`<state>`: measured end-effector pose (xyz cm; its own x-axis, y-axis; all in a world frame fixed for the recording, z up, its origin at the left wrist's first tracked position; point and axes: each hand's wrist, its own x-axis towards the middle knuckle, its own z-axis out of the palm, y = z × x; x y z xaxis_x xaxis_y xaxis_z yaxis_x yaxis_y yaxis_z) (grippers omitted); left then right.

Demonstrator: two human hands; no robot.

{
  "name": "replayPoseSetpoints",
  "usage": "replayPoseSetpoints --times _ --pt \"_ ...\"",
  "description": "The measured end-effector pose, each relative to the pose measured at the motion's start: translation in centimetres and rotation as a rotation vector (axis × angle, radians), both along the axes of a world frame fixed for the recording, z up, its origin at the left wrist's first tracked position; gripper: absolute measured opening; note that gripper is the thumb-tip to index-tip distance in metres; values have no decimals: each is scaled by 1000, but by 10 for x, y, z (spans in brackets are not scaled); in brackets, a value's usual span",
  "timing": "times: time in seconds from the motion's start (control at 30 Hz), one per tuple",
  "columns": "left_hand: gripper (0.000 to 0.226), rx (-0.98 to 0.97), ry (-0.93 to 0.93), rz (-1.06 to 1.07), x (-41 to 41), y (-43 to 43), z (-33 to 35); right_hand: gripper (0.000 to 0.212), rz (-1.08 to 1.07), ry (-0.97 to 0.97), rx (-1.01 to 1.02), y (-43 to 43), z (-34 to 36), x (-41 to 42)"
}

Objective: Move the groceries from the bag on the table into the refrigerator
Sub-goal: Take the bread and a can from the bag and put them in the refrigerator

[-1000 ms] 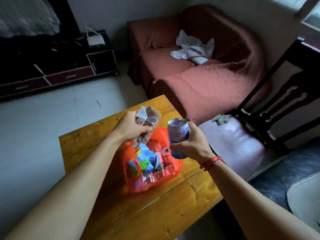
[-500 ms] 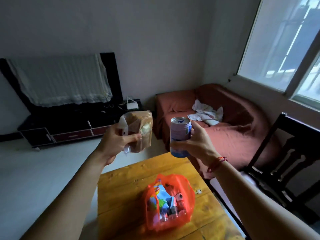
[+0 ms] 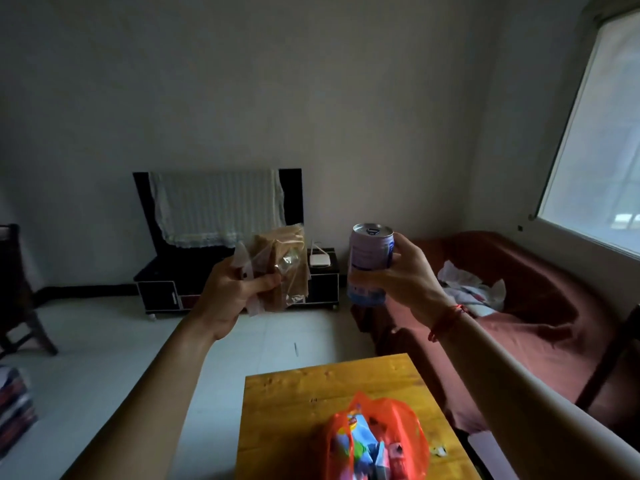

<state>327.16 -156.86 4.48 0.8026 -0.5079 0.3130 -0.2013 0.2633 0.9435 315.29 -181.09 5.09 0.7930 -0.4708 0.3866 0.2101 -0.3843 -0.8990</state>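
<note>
Two bare forearms rise from the bottom of the view, one on each side of a yellow wooden counter [image 3: 294, 410]. On the near part of the counter sits an orange plastic bag [image 3: 410, 424], its mouth open upward, with colourful packets [image 3: 360, 441] and a small red carton visible inside. A small white scrap [image 3: 439, 451] lies on the wood just to the right of the bag.

Above and beyond the counter, both hands are raised well clear of the bag. The left hand [image 3: 232, 289] has its fingers curled around a clear wrapper of brown bread [image 3: 280, 268], gripping it at the bunched end so the loaf stands roughly upright. The right hand [image 3: 405, 271] is wrapped around an upright drink can [image 3: 370, 261] with a pale purple body, blue print and an unopened silver top. A red string bracelet [image 3: 446, 320] circles the right wrist.

Past the hands lies a pale tiled floor [image 3: 104, 341]. A sofa [image 3: 536, 306] under a rust-red cover stands to the right, with crumpled white cloths [image 3: 464, 289] on its seat. A dark wooden chair [image 3: 17, 289] is at the left edge. Against the far wall is a low black TV stand [image 3: 159, 292], carrying a screen draped with a white lace cloth [image 3: 218, 206] and a white router [image 3: 320, 259]. A bright window [image 3: 606, 150] fills the right wall. No refrigerator is in view.
</note>
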Motion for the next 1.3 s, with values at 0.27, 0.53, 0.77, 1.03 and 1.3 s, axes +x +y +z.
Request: replayPoseSetpoints --times 0.27,0.53,0.77,1.03,1.3 --pt "45 -42 -5 101 -13 44 -2 68 117 12 -23 24 -1 13" --pt "38 -85 -4 309 -44 131 2 66 319 29 -60 98 -1 36" --pt "48 -64 -10 556 -94 228 3 57 510 25 -19 205 1 44" --pt "40 -43 24 828 -180 352 -3 59 751 38 -65 350 -5 28" --pt "34 55 9 1164 -292 452 -9 66 1066 54 -53 487 -9 -13"
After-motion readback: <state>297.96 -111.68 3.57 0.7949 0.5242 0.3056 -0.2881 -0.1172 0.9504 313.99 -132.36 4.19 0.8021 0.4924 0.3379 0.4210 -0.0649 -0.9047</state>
